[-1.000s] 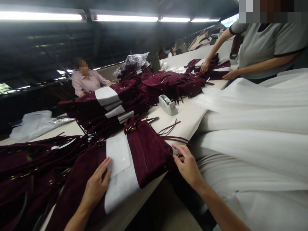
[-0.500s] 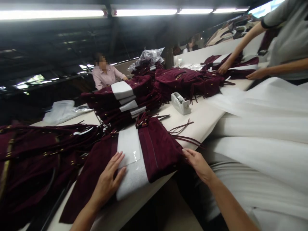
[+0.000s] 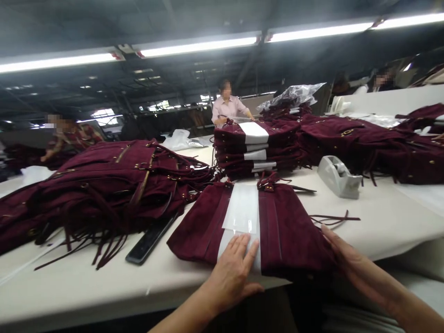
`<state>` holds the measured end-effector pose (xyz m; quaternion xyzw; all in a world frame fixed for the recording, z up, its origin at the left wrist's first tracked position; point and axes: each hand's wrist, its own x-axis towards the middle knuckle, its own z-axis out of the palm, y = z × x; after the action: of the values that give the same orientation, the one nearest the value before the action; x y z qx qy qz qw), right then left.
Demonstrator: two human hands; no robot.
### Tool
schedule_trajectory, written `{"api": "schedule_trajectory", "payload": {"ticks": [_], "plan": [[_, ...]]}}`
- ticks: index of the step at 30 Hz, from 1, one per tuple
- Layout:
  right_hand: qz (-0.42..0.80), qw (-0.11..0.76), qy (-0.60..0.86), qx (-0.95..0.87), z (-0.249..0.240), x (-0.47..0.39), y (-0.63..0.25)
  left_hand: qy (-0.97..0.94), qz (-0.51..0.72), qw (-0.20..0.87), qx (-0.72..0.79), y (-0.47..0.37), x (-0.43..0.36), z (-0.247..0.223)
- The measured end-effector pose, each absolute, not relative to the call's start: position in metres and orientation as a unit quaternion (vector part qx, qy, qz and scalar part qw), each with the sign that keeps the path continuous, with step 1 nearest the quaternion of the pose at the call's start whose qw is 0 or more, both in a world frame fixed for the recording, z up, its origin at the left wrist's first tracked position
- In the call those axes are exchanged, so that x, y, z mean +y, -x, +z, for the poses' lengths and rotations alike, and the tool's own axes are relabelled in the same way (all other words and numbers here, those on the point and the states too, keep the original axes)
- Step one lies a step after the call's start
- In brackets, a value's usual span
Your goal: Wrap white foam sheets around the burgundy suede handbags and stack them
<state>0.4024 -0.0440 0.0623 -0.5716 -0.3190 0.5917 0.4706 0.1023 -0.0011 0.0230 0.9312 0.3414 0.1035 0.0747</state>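
Note:
A maroon bag (image 3: 287, 226) lies flat at the table's front edge, with a white paper band (image 3: 241, 210) round its middle. My left hand (image 3: 236, 266) rests on the lower part of the band, fingers spread, holding nothing. Against the bag's right side lies my right hand (image 3: 347, 254), its fingers stretched along the edge and partly hidden by the bag. Thin maroon straps (image 3: 335, 218) stick out beyond that side.
Behind the bag stands a stack of banded maroon bags (image 3: 256, 148). A tape dispenser (image 3: 340, 178) is at right, a black phone (image 3: 151, 240) at left beside a bag pile (image 3: 114, 180). People work across the table (image 3: 194, 152).
The view has swung left. The bag now sits straighter along the table edge. My left hand is lower on the band, and my right hand's fingers, pinched before, lie stretched along the bag's side.

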Motion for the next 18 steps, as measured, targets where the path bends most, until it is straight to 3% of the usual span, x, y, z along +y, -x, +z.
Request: {"api": "schedule_trajectory", "payload": {"ticks": [4, 7, 10, 12, 14, 18], "plan": [[0.629, 0.415, 0.577, -0.317, 0.066, -0.026, -0.39, -0.931, 0.111, 0.089, 0.337, -0.107, -0.007, 0.024], [0.608, 0.411, 0.6, -0.318, 0.054, -0.02, -0.393, -0.907, 0.211, 0.13, 0.341, -0.076, 0.004, 0.049], [0.558, 0.431, 0.632, -0.321, 0.042, -0.017, -0.397, -0.783, 0.369, 0.053, 0.498, -0.02, 0.028, 0.072], [0.508, 0.441, 0.663, -0.329, 0.037, -0.016, -0.398, -0.683, 0.404, 0.016, 0.608, 0.017, 0.048, 0.079], [0.457, 0.442, 0.687, -0.351, 0.035, -0.014, -0.399, -0.638, 0.38, 0.089, 0.664, 0.04, 0.065, 0.077], [0.373, 0.409, 0.695, -0.459, 0.025, -0.01, -0.411, -0.633, 0.348, 0.313, 0.616, 0.048, 0.085, 0.062]]}}
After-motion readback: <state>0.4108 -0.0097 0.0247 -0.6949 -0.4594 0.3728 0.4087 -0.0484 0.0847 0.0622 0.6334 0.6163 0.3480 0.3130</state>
